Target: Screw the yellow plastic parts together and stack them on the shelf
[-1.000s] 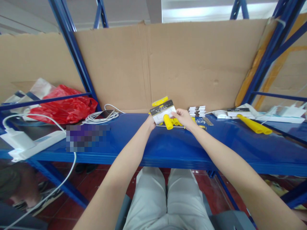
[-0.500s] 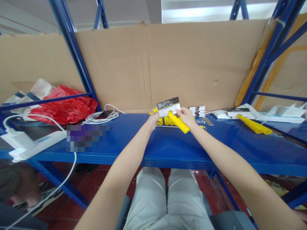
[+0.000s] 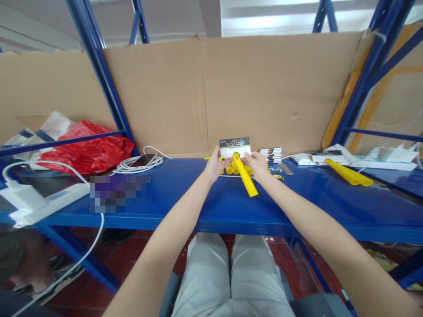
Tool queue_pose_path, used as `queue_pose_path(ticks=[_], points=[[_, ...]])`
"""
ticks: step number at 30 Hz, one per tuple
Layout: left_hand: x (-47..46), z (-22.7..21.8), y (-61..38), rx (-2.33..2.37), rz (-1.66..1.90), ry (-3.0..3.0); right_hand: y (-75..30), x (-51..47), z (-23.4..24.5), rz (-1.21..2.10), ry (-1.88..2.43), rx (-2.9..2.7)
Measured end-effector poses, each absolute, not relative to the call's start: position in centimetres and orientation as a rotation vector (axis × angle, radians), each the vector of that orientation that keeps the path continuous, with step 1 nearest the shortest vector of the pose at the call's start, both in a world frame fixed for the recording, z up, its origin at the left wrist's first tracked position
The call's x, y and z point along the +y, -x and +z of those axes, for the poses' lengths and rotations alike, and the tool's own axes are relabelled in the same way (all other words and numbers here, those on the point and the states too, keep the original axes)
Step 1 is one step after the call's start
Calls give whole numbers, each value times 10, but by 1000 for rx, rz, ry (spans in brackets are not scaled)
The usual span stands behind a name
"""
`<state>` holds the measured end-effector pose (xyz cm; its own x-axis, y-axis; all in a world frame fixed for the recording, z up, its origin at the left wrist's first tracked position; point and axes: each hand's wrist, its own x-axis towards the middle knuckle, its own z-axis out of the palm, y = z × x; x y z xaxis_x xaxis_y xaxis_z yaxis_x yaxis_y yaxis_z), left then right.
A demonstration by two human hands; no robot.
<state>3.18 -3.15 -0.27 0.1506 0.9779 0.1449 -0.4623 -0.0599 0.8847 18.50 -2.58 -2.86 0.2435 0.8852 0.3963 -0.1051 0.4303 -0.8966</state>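
Observation:
Both my hands hold a white card with a black top strip (image 3: pixel 235 146) upright over the blue shelf (image 3: pixel 211 202). My left hand (image 3: pixel 215 165) pinches its left edge and my right hand (image 3: pixel 255 164) its right edge. A yellow tube (image 3: pixel 245 179) hangs from the card's lower middle and points down toward me between my hands. Several more yellow tubes (image 3: pixel 231 168) lie on the shelf just behind, partly hidden by my fingers.
A stack of similar cards (image 3: pixel 272 154) sits right of my hands, with a long yellow tube (image 3: pixel 348 173) and white packaging further right. Left lie a coiled white cable (image 3: pixel 137 163), a red plastic bag (image 3: pixel 87 147) and a white power strip (image 3: pixel 46 198). Cardboard (image 3: pixel 211 92) backs the shelf.
The card has gone from tilted to upright and shifted slightly right. The yellow tube swung from pointing at me to hanging down from the card. My left hand moved onto the card's left edge.

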Motion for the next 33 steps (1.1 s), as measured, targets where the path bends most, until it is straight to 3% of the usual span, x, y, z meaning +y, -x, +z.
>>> queue_pose_path(ticks=[4, 11, 20, 33], points=[[-31, -7, -33, 757, 1368, -1019, -187, -22, -31, 766, 882, -1037], [-37, -25, -44, 801, 895, -1356, -188, -21, -31, 794, 864, -943], [-41, -26, -47, 751, 1026, -1370, -187, -20, -31, 756, 807, -933], [-40, -24, -41, 718, 907, -1501, -194, -9, -36, 634, 893, -1084]])
